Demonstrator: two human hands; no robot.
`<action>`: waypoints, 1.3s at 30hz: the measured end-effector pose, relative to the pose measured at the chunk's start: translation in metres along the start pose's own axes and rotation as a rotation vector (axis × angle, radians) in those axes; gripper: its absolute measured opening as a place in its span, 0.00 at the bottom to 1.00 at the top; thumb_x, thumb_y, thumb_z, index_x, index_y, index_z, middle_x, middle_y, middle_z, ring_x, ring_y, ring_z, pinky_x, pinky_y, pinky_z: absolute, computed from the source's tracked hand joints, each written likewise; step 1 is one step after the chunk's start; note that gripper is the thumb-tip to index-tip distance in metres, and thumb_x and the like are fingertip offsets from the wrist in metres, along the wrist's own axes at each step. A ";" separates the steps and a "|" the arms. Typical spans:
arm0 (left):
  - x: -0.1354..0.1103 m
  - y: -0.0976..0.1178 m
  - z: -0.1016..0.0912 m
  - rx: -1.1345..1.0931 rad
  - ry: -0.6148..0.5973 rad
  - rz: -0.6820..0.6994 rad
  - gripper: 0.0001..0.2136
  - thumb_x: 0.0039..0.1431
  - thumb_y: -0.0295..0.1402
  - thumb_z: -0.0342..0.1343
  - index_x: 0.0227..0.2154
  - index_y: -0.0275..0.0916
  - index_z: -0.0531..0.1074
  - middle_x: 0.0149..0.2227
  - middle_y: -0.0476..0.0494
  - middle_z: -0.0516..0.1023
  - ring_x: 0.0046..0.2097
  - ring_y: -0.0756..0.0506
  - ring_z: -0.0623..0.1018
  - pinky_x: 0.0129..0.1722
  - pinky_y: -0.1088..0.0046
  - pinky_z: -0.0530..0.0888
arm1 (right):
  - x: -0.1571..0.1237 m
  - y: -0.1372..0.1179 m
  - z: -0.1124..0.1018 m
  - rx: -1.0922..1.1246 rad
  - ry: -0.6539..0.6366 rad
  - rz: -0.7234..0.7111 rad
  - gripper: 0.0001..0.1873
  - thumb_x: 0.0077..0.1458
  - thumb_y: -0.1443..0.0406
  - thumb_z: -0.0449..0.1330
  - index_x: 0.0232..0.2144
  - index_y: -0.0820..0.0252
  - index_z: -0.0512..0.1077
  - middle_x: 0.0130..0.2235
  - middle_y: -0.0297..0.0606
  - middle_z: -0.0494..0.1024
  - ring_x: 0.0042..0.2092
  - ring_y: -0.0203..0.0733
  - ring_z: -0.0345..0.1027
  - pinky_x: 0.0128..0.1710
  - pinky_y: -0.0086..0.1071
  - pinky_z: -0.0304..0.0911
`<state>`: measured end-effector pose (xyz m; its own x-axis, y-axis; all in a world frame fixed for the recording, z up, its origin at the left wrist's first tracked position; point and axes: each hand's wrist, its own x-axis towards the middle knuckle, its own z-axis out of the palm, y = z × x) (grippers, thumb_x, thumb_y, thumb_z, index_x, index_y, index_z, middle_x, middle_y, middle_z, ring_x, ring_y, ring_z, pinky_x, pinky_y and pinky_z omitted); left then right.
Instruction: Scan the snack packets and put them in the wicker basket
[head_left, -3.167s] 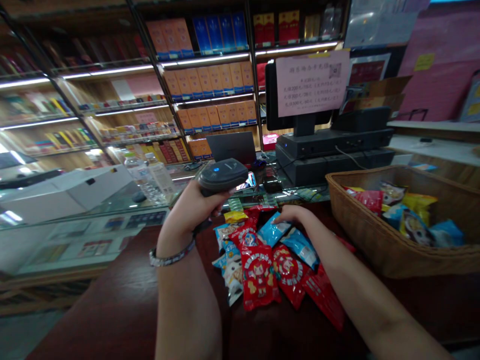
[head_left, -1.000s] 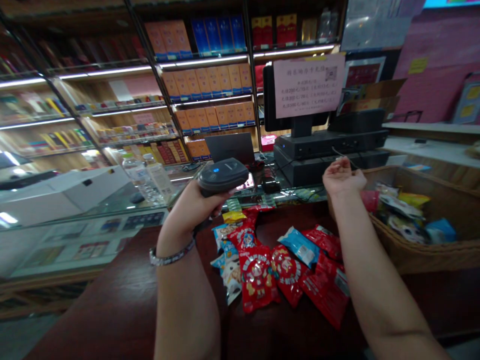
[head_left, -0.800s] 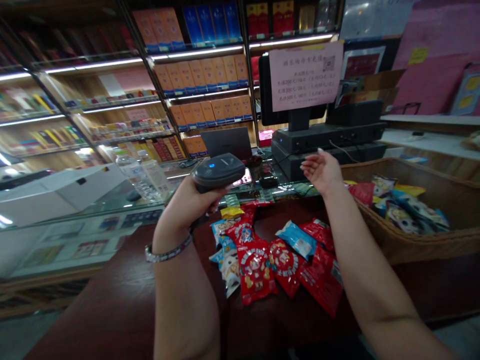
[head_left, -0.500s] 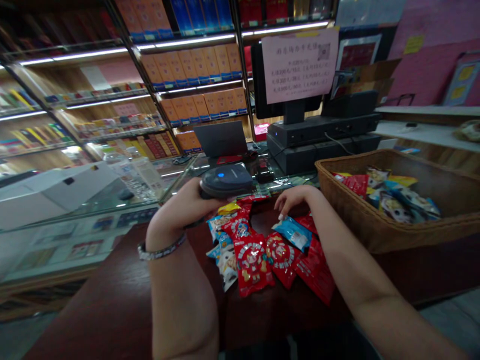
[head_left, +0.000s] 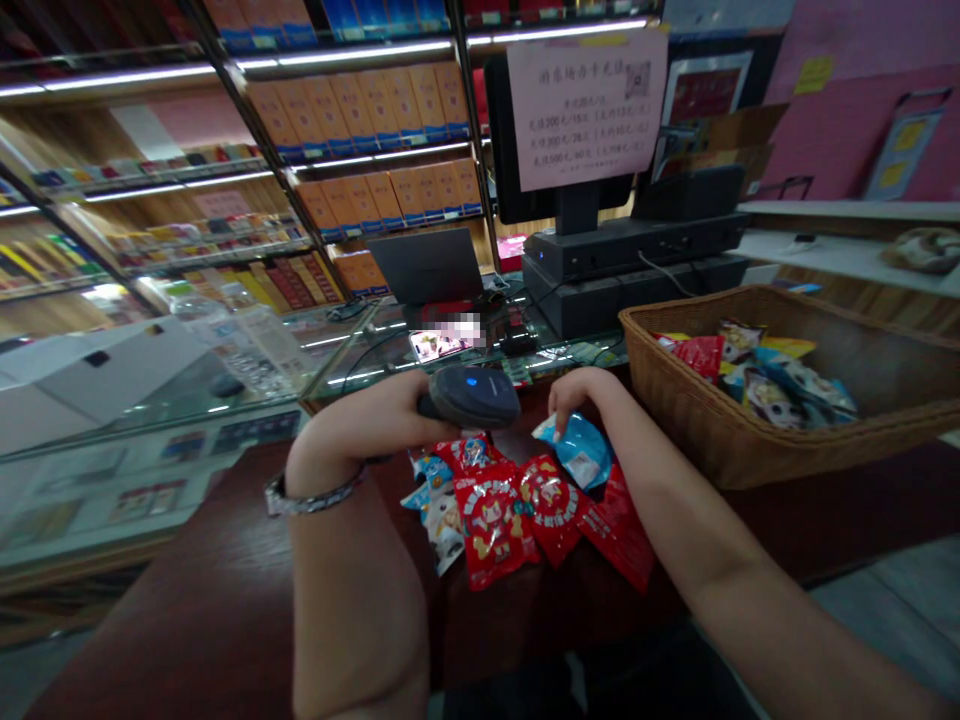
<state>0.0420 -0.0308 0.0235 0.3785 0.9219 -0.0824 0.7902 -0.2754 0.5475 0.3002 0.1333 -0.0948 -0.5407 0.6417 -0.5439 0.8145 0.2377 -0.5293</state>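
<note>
My left hand is closed round a dark barcode scanner, its blue light lit and its head pointing right. A blue snack packet is pinched at its upper left edge by my right hand. Beneath both hands, several red snack packets lie spread on the dark red-brown counter. At their left side lie blue and white packets, partly overlapped by the red ones. My right forearm hides part of the rightmost red packet.
To the right stands a wicker basket with several snack packets inside. Behind are a glass case, a lit phone, a laptop and a monitor bearing a paper notice. Plastic bottles and a white box stand at left.
The scanner has moved down and right, uncovering the phone behind it. My right fingers have closed on the blue packet's edge, and the packet is now tilted up.
</note>
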 end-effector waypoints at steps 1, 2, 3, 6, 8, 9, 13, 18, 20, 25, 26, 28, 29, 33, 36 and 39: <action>-0.001 0.000 0.000 -0.002 0.000 -0.003 0.14 0.48 0.38 0.63 0.39 0.42 0.81 0.28 0.48 0.81 0.30 0.44 0.78 0.30 0.73 0.75 | -0.003 0.003 -0.004 -0.030 0.040 -0.065 0.24 0.19 0.57 0.78 0.25 0.59 0.81 0.29 0.33 0.80 0.30 0.39 0.71 0.33 0.30 0.63; -0.001 0.000 -0.001 -0.003 -0.003 -0.007 0.15 0.48 0.38 0.63 0.40 0.42 0.81 0.28 0.48 0.81 0.29 0.45 0.78 0.30 0.72 0.75 | -0.006 0.006 -0.008 -0.041 0.096 -0.116 0.21 0.23 0.56 0.77 0.25 0.58 0.81 0.28 0.32 0.80 0.30 0.38 0.69 0.32 0.29 0.61; -0.001 0.000 -0.001 -0.004 -0.005 -0.005 0.15 0.48 0.38 0.63 0.40 0.43 0.81 0.29 0.48 0.81 0.30 0.45 0.78 0.31 0.72 0.75 | -0.009 0.009 -0.012 -0.035 0.158 -0.152 0.19 0.26 0.55 0.76 0.24 0.57 0.81 0.27 0.31 0.79 0.29 0.37 0.68 0.31 0.29 0.60; 0.000 0.003 -0.002 -0.009 0.048 0.041 0.17 0.48 0.39 0.65 0.43 0.44 0.80 0.36 0.47 0.83 0.36 0.44 0.79 0.37 0.71 0.76 | -0.017 0.019 -0.021 0.050 0.324 -0.231 0.17 0.32 0.52 0.73 0.23 0.58 0.81 0.23 0.31 0.76 0.28 0.36 0.64 0.29 0.30 0.56; 0.001 0.005 -0.002 -0.012 0.150 0.074 0.17 0.48 0.39 0.65 0.43 0.42 0.80 0.37 0.46 0.83 0.37 0.44 0.79 0.37 0.71 0.76 | -0.021 0.022 -0.024 0.154 0.455 -0.303 0.18 0.37 0.50 0.71 0.23 0.60 0.81 0.23 0.32 0.75 0.27 0.35 0.63 0.28 0.30 0.55; 0.001 0.007 -0.002 -0.018 0.211 0.077 0.17 0.48 0.39 0.65 0.41 0.40 0.80 0.36 0.46 0.83 0.35 0.44 0.79 0.35 0.71 0.76 | -0.022 0.022 -0.025 0.225 0.537 -0.342 0.19 0.38 0.50 0.70 0.23 0.60 0.81 0.23 0.33 0.76 0.28 0.36 0.63 0.28 0.30 0.55; 0.000 0.015 0.000 -0.061 0.424 0.053 0.15 0.51 0.42 0.64 0.38 0.36 0.79 0.28 0.47 0.80 0.28 0.46 0.75 0.29 0.73 0.73 | -0.022 0.010 -0.027 0.569 0.882 -0.469 0.19 0.43 0.50 0.67 0.27 0.61 0.80 0.25 0.33 0.76 0.29 0.36 0.64 0.29 0.29 0.58; -0.001 0.012 -0.003 -0.074 0.298 0.070 0.12 0.52 0.40 0.64 0.35 0.38 0.79 0.20 0.51 0.75 0.24 0.48 0.72 0.26 0.74 0.71 | -0.021 -0.008 -0.029 0.859 1.085 -0.549 0.19 0.44 0.52 0.66 0.33 0.61 0.81 0.27 0.32 0.77 0.29 0.36 0.65 0.30 0.29 0.60; 0.000 0.009 -0.004 -0.073 0.283 0.070 0.10 0.52 0.39 0.63 0.34 0.39 0.79 0.19 0.51 0.75 0.23 0.48 0.72 0.25 0.75 0.70 | -0.024 -0.012 -0.029 0.908 1.116 -0.569 0.19 0.44 0.53 0.66 0.33 0.61 0.81 0.28 0.33 0.78 0.29 0.36 0.66 0.31 0.29 0.60; 0.001 0.005 -0.004 -0.092 0.294 0.070 0.09 0.52 0.38 0.62 0.33 0.38 0.78 0.20 0.50 0.75 0.23 0.48 0.72 0.25 0.75 0.70 | -0.031 -0.015 -0.029 0.897 1.155 -0.592 0.19 0.42 0.53 0.67 0.33 0.61 0.81 0.29 0.34 0.78 0.31 0.37 0.67 0.33 0.30 0.60; 0.000 0.005 -0.004 -0.099 0.291 0.077 0.09 0.52 0.38 0.62 0.33 0.38 0.77 0.21 0.50 0.76 0.23 0.48 0.72 0.25 0.75 0.71 | -0.032 -0.015 -0.029 0.887 1.161 -0.598 0.19 0.43 0.53 0.67 0.32 0.61 0.81 0.29 0.34 0.78 0.30 0.37 0.66 0.32 0.30 0.59; -0.001 0.005 -0.004 -0.112 0.299 0.079 0.10 0.52 0.37 0.62 0.36 0.38 0.77 0.22 0.50 0.76 0.24 0.48 0.73 0.26 0.74 0.71 | -0.033 -0.014 -0.029 0.868 1.173 -0.613 0.19 0.43 0.52 0.67 0.32 0.61 0.81 0.27 0.33 0.77 0.29 0.36 0.65 0.30 0.30 0.57; -0.002 0.004 -0.004 -0.116 0.306 0.076 0.11 0.52 0.38 0.62 0.36 0.38 0.77 0.22 0.50 0.76 0.24 0.48 0.73 0.26 0.74 0.72 | -0.033 -0.013 -0.029 0.861 1.180 -0.618 0.18 0.43 0.53 0.67 0.32 0.61 0.81 0.27 0.33 0.76 0.29 0.36 0.64 0.29 0.30 0.56; -0.003 0.000 -0.005 -0.107 0.323 0.064 0.11 0.52 0.40 0.63 0.35 0.37 0.77 0.22 0.49 0.77 0.24 0.48 0.73 0.27 0.74 0.72 | -0.033 -0.014 -0.029 0.910 1.180 -0.610 0.17 0.42 0.55 0.67 0.31 0.61 0.81 0.27 0.32 0.77 0.29 0.35 0.65 0.31 0.29 0.58; -0.003 -0.005 -0.006 -0.098 0.333 0.038 0.13 0.52 0.42 0.64 0.34 0.38 0.77 0.22 0.49 0.76 0.23 0.48 0.72 0.25 0.74 0.71 | -0.034 -0.017 -0.029 1.003 1.139 -0.625 0.15 0.41 0.57 0.69 0.31 0.62 0.81 0.27 0.31 0.77 0.28 0.34 0.66 0.30 0.27 0.60; -0.003 -0.007 -0.006 -0.104 0.440 0.005 0.12 0.51 0.42 0.65 0.28 0.37 0.75 0.18 0.50 0.74 0.20 0.49 0.71 0.22 0.75 0.69 | -0.037 -0.018 -0.034 1.239 1.145 -0.619 0.09 0.45 0.61 0.67 0.29 0.61 0.77 0.22 0.27 0.74 0.25 0.32 0.64 0.25 0.26 0.60</action>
<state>0.0328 -0.0298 0.0252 0.1235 0.9549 0.2699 0.7278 -0.2721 0.6295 0.3122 0.1299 -0.0434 0.1627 0.9425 0.2919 -0.3352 0.3310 -0.8821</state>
